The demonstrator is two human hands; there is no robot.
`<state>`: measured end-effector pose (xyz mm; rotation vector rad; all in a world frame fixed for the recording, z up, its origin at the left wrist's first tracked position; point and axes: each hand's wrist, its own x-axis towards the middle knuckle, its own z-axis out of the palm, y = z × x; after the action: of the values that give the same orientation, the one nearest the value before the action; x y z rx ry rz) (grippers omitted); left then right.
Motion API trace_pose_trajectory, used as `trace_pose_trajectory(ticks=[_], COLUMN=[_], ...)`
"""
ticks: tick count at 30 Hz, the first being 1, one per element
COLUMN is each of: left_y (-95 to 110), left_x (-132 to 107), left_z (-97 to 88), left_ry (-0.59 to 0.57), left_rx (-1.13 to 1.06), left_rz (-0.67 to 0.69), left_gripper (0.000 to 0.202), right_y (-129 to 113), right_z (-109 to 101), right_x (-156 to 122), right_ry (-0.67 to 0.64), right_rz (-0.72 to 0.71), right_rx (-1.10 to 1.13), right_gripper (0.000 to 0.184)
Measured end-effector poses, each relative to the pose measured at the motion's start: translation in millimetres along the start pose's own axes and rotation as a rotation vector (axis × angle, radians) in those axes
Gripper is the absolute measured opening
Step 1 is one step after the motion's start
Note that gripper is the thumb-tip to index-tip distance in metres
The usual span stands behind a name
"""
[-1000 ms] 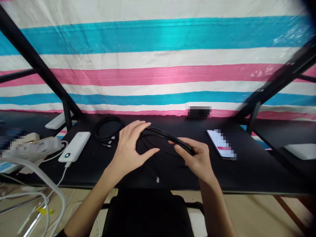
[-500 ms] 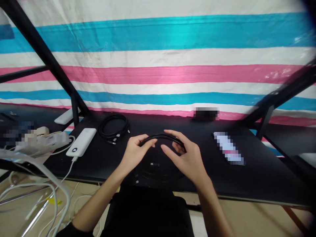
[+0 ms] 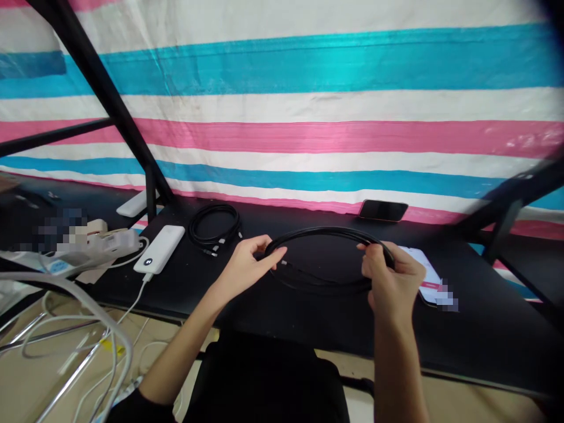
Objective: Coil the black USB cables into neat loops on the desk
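A black cable (image 3: 326, 231) is looped into a wide oval coil between my two hands, above the desk. My left hand (image 3: 253, 258) grips the coil's left end between thumb and fingers. At the opposite end, my right hand (image 3: 392, 273) is closed around the bundled strands. One small metal plug (image 3: 284, 262) shows inside the loop near my left fingers. The lower strands droop below the upper arc. Farther left on the desk lies a second coiled black cable (image 3: 214, 226) with several light connector ends.
A white power bank (image 3: 159, 249) with a cord plugged in lies at left, beside a white power strip (image 3: 118, 242). One phone (image 3: 382, 210) leans at the back; another phone (image 3: 425, 267) lies behind my right hand. Black frame bars (image 3: 110, 106) slant up on both sides.
My right hand has moved right and closed around the coil's right end. The held loop is wider and its lower strands have risen. The view has shifted slightly.
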<state>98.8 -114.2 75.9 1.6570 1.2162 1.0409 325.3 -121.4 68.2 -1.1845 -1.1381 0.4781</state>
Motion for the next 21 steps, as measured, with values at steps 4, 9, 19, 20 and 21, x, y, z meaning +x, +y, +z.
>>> trace_pose_trajectory(ticks=[4, 9, 19, 20, 21], left_y=[-25.3, -44.4, -39.0, -40.2, -41.4], left_x=[-6.6, -11.1, -19.4, -21.3, -23.0], left_z=[26.6, 57.7, 30.2, 27.8, 25.6], left_ry=[0.312, 0.212, 0.079, 0.070, 0.057], left_rx=[-0.171, -0.834, -0.895, -0.876, -0.861], left_rz=[0.009, -0.437, -0.360, -0.382, -0.404], left_gripper=[0.067, 0.085, 0.039, 0.040, 0.041], right_y=[0.7, -6.9, 29.9, 32.0, 33.5], right_z=[9.9, 34.8, 25.5, 20.8, 16.5], right_x=[-11.3, -35.0, -38.8, -38.5, -39.1], right_ry=[0.175, 0.096, -0.382, -0.416, -0.448], right_rz=[-0.033, 0.084, 0.529, 0.539, 0.545], right_rx=[0.049, 0.404, 0.420, 0.373, 0.327], right_gripper=[0.027, 0.033, 0.030, 0.032, 0.034])
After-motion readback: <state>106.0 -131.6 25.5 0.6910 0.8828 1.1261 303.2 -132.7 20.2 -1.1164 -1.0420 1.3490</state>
